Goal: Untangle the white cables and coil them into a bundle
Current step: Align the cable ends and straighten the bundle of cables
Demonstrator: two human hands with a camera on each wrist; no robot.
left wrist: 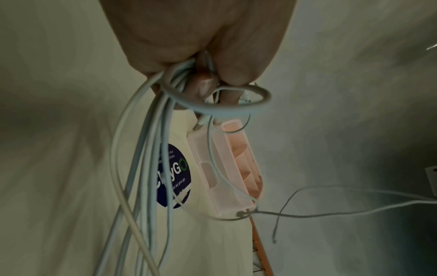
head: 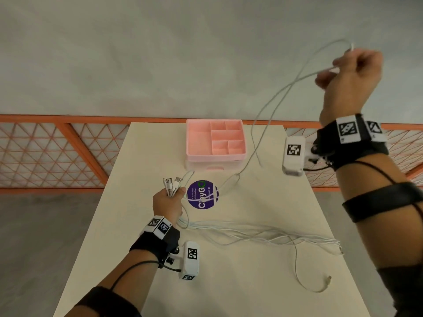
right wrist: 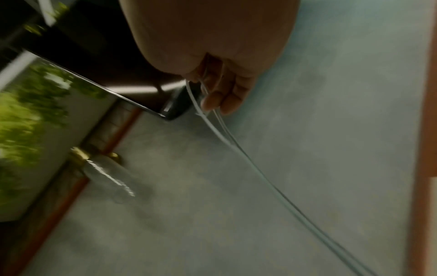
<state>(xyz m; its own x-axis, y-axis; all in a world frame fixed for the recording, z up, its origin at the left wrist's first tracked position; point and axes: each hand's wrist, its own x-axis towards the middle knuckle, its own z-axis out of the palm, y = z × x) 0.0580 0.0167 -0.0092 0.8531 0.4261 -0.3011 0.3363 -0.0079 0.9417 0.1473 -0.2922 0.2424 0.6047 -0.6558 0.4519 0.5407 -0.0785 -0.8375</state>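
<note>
While the plug ends are gripped in the left hand above the desk, one cable is pinched high by the right hand. Untangling is underway; loose cables are sprawled across the desk, and no coil is formed yet.

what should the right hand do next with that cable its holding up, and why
Probably keep drawing the lifted cable up and away until its loose end clears. The right hand pinches it high above the table, the left hand grips the plug ends, and the cable's lower part lies looped near the purple sticker.
</note>
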